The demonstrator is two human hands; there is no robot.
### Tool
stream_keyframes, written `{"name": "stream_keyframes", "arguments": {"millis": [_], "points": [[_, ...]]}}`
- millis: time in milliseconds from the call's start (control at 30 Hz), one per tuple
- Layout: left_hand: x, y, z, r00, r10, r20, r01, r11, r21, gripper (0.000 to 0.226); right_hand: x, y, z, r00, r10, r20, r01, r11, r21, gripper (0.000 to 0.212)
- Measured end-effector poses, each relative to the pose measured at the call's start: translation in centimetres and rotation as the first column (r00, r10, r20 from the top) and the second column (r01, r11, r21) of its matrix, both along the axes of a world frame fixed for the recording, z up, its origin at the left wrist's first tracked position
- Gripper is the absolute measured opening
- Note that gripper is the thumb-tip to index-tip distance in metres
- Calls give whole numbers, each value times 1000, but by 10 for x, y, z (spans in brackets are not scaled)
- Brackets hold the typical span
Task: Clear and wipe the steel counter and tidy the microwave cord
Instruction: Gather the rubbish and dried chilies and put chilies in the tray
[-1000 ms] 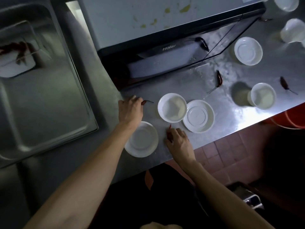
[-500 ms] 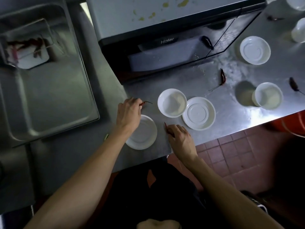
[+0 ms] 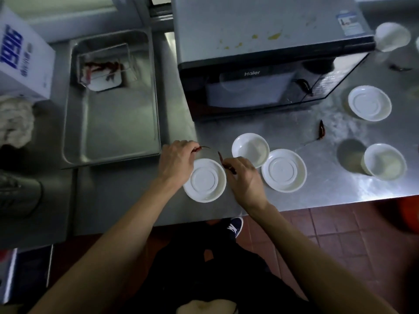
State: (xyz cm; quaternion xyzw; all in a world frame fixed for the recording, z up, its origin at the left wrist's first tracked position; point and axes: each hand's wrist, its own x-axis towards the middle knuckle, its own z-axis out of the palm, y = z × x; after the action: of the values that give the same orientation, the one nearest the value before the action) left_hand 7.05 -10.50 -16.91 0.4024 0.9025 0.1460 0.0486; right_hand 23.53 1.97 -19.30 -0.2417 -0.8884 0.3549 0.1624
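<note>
My left hand [image 3: 175, 160] pinches a dried red chili [image 3: 199, 148] just above an upside-down white saucer [image 3: 205, 180] near the steel counter's [image 3: 328, 191] front edge. My right hand [image 3: 243, 177] holds a second dried chili [image 3: 226, 163] at that saucer's right rim. Behind it stand a white bowl [image 3: 250, 148] and another upturned saucer [image 3: 284, 169]. A loose chili [image 3: 321, 130] lies on the counter to the right. The black Haier microwave [image 3: 267, 71] stands at the back; its cord is not visible.
A steel tray [image 3: 108, 128] on the left holds a small white dish with chilies [image 3: 103, 74]. More white dishes [image 3: 369, 103] [image 3: 384, 161] [image 3: 392, 36] sit on the right side. A white cloth [image 3: 15, 122] and a printed box [image 3: 21, 57] are at far left. Another chili [image 3: 398, 68] lies at the back right.
Both hands have lifted their chilies off the counter; the right hand has moved up to the saucer's right rim. The camera view has shifted left and back, showing the tray, box and cloth.
</note>
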Motion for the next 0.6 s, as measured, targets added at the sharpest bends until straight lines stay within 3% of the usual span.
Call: {"name": "stream_keyframes", "arguments": {"millis": [600], "points": [[-106,-90,32,977,198,-74,-189,975,114,17,-141,-46,31,980,150,-130,-142,988,66,19]]}}
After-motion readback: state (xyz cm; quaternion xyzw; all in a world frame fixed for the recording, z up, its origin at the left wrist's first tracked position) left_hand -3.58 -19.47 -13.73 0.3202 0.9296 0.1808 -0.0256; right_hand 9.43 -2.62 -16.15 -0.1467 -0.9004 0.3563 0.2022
